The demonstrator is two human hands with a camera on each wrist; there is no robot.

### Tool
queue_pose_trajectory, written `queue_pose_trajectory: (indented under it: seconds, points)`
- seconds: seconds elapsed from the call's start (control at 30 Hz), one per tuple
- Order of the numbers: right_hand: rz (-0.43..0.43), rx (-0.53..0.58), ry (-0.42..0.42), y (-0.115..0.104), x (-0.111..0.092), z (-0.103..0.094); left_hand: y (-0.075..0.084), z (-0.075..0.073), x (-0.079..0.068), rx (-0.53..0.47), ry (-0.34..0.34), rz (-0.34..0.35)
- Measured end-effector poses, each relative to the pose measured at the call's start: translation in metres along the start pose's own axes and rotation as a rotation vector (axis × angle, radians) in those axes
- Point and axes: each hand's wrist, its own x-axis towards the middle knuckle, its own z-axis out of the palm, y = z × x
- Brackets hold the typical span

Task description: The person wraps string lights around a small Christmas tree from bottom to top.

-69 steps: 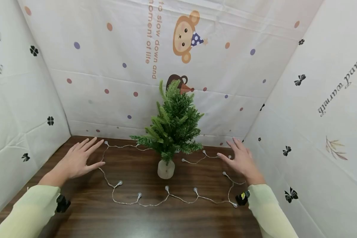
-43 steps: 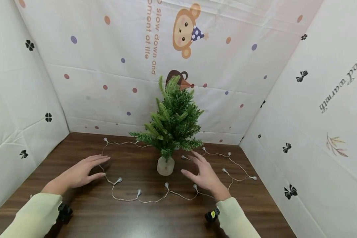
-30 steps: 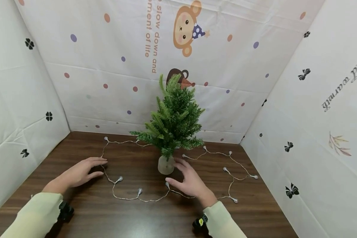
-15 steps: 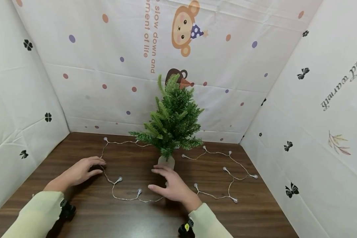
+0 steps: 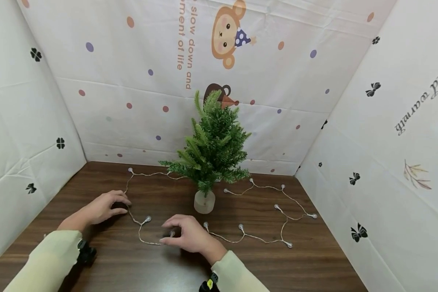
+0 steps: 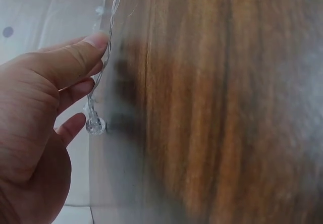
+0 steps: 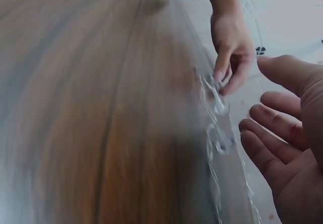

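Note:
A string of lights point(image 5: 259, 239) with clear bulbs lies in a loop around a small artificial Christmas tree point(image 5: 219, 150) in the head view. The tree stands upright on a pale round base point(image 5: 205, 202). My left hand point(image 5: 104, 207) is over the loop's left side, fingers loosely bent; in the left wrist view its thumb overlaps the wire point(image 6: 110, 47), a bulb point(image 6: 95, 125) just below. Front of the tree, my right hand point(image 5: 191, 233) has thumb and fingers apart around a bulb point(image 5: 172, 234). Its fingers point(image 7: 275, 128) hold nothing in the right wrist view.
The dark wooden table point(image 5: 138, 267) is enclosed by white printed cloth at the back point(image 5: 109, 125), left point(image 5: 22, 125) and right point(image 5: 387, 219). The wire runs behind the tree, close to the back cloth.
My right hand has swept leftward from the loop's right side, past the tree base, to the front left bulb. The left hand has lowered toward the wire, its fingers bending more. The tree stays put.

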Motion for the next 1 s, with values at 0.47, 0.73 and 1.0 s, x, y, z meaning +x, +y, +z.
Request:
queue_pose_trajectory:
  seconds: [0.47,0.73,1.0]
  points:
    - [-0.016,-0.316,-0.059,-0.026,0.029,0.026,0.000,0.006,0.012,0.009,-0.008,0.000]
    - [0.047,-0.387,-0.100,-0.031,0.036,0.037,0.000,0.007,0.015,0.014,-0.025,0.044]
    - [0.148,-0.504,-0.143,-0.032,0.040,0.041,0.000,0.007,0.016,0.021,-0.008,0.054]
